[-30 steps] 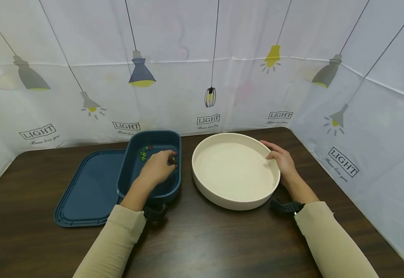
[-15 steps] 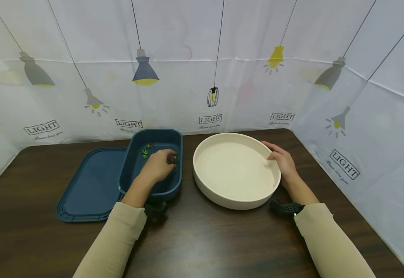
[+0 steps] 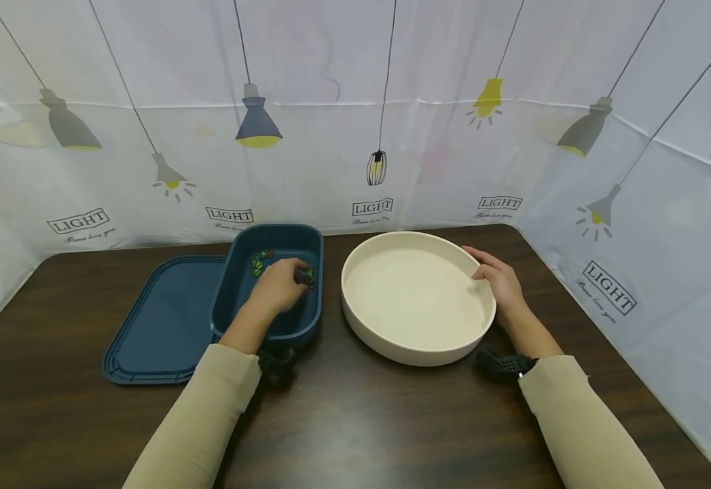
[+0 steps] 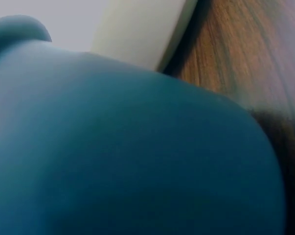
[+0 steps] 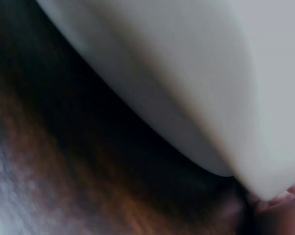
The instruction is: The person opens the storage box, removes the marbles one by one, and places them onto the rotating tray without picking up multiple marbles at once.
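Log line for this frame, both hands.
left hand: inside blue rectangular container, at small green pieces, grip unclear | right hand: gripping round cream pan's rim | blue lid: left of container

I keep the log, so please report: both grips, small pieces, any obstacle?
Left grip inside blue container, hold unclear. Right grip holds cream bowl by rim. Small green pieces in container. No obstruction seen.

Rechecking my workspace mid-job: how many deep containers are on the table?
2: the blue tub, with the left hand inside, and, right of it, the cream bowl, held by the right hand. The flat blue panel isn't counted.
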`<state>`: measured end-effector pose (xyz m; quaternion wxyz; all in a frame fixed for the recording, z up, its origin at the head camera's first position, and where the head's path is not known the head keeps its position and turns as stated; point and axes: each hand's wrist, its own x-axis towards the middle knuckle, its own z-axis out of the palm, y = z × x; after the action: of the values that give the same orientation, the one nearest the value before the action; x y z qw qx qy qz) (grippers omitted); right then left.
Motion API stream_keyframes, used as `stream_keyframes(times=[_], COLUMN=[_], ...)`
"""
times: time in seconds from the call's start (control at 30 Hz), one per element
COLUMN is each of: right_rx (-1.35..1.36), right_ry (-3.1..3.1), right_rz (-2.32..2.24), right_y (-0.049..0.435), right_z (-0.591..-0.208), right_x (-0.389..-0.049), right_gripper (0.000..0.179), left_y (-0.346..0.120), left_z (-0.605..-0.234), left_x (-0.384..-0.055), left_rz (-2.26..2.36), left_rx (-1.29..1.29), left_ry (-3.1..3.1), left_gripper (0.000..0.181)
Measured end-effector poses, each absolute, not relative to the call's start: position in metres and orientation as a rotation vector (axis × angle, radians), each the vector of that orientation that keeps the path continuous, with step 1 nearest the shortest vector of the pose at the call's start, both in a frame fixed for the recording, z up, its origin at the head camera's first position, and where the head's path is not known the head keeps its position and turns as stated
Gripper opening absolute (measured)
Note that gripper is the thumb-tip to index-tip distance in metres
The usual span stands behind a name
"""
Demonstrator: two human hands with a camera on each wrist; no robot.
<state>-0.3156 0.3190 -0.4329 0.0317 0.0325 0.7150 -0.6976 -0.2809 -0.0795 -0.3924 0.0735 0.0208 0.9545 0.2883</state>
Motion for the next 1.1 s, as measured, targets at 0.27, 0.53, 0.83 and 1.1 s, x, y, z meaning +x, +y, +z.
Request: stream_keyframes(times=[0.27, 0.53, 0.83, 1.1], right_rx=[0.109, 0.084, 0.091, 0.095], right_ry=[2.221, 2.210, 2.237, 2.219], right_rz=[-2.133, -2.139, -2.112, -2.125], right_y=[0.3187, 0.3195, 0.3215, 0.3205], right_z=[-0.4328, -0.4328, -0.4346, -0.4344], right_x=[-0.3162, -0.3156, -0.3166, -0.3170], right_gripper=[0.066, 0.065, 0.066, 0.066], left_y=[-0.0771, -0.0762, -0.0733, -0.0716], left_z=[-0.3922, -0.3924, -0.3936, -0.3913], left_x=[-0.2807, -0.2805, -0.2819, -0.2807], left_rz=[0.810, 0.798, 0.745, 0.699], left_rx=[0.081, 0.094, 0.089, 0.110], left_ry=[2.855, 2.843, 2.842, 2.837], left_gripper=[0.037, 0.030, 0.025, 0.027])
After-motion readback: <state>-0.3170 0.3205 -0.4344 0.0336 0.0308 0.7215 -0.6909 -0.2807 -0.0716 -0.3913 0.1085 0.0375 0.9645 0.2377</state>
